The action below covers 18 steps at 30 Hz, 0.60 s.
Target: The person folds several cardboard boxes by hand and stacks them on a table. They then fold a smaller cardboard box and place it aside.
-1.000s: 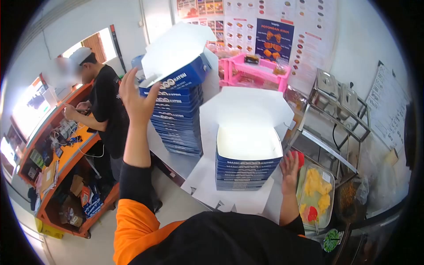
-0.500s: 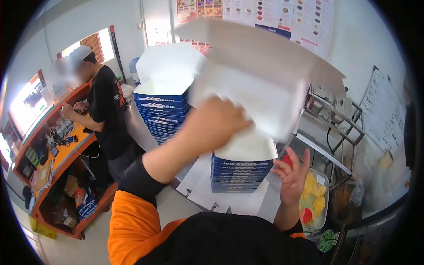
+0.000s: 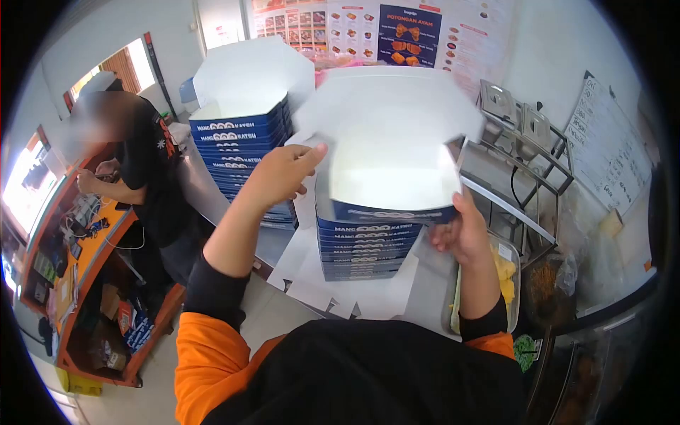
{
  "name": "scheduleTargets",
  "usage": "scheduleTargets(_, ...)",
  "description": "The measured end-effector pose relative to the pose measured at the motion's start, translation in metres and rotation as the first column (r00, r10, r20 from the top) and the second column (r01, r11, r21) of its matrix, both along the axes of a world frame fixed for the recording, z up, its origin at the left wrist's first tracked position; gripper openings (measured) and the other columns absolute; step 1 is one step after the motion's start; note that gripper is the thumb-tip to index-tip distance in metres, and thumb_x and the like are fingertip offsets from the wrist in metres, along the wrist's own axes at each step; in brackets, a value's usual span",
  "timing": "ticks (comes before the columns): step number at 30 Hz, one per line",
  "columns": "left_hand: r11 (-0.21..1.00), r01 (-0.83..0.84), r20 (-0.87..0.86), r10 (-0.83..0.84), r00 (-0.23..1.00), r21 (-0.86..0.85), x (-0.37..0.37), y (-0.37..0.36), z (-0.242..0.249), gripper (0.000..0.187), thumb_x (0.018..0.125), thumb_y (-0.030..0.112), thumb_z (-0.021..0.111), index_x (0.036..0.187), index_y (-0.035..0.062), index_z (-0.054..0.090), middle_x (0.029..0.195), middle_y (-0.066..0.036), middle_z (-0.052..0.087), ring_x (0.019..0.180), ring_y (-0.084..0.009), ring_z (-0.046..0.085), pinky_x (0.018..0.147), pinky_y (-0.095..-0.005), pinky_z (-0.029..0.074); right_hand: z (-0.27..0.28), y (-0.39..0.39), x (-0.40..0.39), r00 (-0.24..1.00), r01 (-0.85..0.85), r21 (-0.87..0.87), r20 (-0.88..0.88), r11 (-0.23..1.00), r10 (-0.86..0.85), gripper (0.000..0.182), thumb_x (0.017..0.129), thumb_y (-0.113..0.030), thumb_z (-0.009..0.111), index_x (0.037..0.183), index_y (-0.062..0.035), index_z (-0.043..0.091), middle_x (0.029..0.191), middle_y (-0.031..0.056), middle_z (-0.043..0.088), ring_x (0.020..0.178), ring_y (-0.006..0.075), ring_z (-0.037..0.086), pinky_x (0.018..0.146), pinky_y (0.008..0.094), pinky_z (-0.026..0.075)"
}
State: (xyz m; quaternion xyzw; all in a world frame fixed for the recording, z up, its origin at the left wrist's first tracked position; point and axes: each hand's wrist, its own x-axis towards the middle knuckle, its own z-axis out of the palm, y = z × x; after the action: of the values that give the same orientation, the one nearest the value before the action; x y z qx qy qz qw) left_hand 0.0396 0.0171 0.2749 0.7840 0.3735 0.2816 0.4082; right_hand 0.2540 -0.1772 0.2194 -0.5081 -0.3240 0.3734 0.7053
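An open-lidded blue paper food box with a white inside sits over the front stack of nested boxes, tilted a little. My right hand grips its front right corner, thumb on the outer side and fingers below. Left of the box, my left hand is raised with its fingers loosely bent and apart, fingertips near the lid's left edge. The raised white lid stands up at the back of the box.
Behind on the left rises a taller stack of boxes. Flat white card lies under the front stack. At right are a metal rack and a tray of yellow food. Another person stands at an orange counter.
The box has come down from in front of my face onto the front stack. My right hand has taken its corner; my left hand has let go and moved left.
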Motion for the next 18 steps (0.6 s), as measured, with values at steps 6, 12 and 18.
scheduleTargets(6,0.979,0.135,-0.129,-0.156,0.979,-0.156,0.02,0.035,-0.021,0.045,0.071,0.016,0.063,0.107,-0.0082,0.054,0.083,-0.016,0.061,0.061,-0.0234,0.061,0.05,-0.0269,0.049,0.002,0.014,0.013,0.897,-0.243,-0.128,0.349,0.962,0.273,0.068,0.085,-0.044,0.046,0.133,0.0019,0.029,0.09,0.0118,0.057,0.045,0.0105,0.051,0.039,0.0177,0.039)
scheduleTargets(12,0.859,0.344,-0.615,-0.044,0.787,0.379,0.023,0.031,-0.005,0.035,0.07,0.0,0.044,0.101,-0.0081,0.056,0.094,-0.025,0.059,0.082,-0.0303,0.061,0.068,-0.0351,0.049,0.005,0.013,0.016,0.443,-0.028,-0.274,0.858,0.961,0.258,0.041,0.09,-0.031,0.041,0.107,0.0056,0.05,0.085,0.0187,0.058,0.079,0.0303,0.056,0.07,0.0381,0.042)
scheduleTargets(18,0.814,0.331,-0.629,0.054,0.775,0.478,0.021,0.031,-0.008,0.05,0.066,0.0,0.05,0.116,-0.0061,0.05,0.105,-0.023,0.056,0.096,-0.0334,0.056,0.084,-0.0329,0.043,-0.004,0.018,0.013,0.206,0.077,-0.166,0.967,0.983,0.147,0.032,0.086,-0.025,0.047,0.073,0.0023,0.056,0.075,0.0178,0.055,0.072,0.0341,0.053,0.065,0.0409,0.041)
